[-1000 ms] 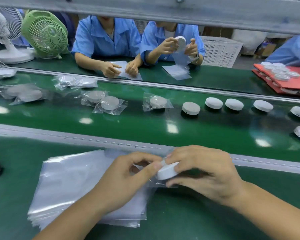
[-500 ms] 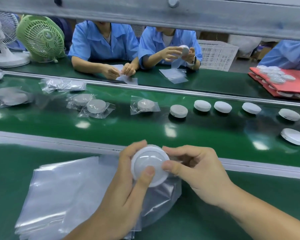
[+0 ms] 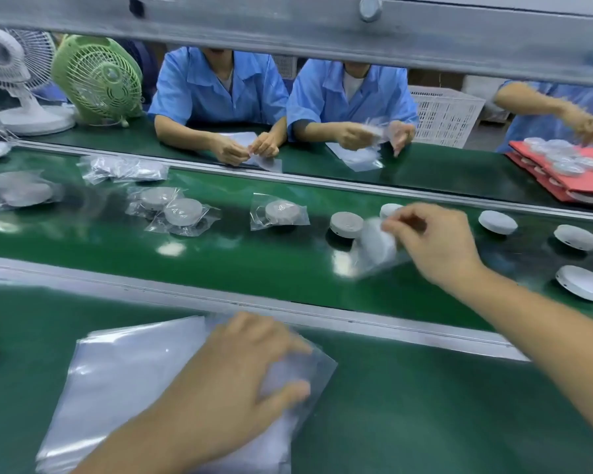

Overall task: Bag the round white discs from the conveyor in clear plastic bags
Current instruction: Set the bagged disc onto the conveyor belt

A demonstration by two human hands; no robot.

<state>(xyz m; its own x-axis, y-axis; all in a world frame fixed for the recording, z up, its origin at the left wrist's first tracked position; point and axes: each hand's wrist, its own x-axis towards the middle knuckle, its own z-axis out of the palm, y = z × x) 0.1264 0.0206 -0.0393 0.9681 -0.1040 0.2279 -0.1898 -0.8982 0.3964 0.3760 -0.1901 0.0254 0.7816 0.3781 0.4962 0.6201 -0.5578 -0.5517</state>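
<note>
A worker's right hand [image 3: 435, 244], arm stretched over the green conveyor belt [image 3: 254, 261], pinches a blurred bagged white disc [image 3: 379, 246] by its plastic, just beside bare discs [image 3: 345, 224]. On the belt's near side, the left hand [image 3: 233, 378] rests, fingers spread, on the stack of clear bags [image 3: 124, 371].

Glossy belt [image 3: 254, 265], plastic bag [image 3: 368, 268] (matt discs [image 3: 497, 222]).

A grey metal beam [image 3: 288, 39] crosses the top. On the far green table [image 3: 442, 169] stand a white fan [image 3: 11, 73] and a green fan [image 3: 98, 78] side by side; a white slatted basket [image 3: 445, 114] shows farther right. People in blue shirts [image 3: 220, 87] sit behind.
</note>
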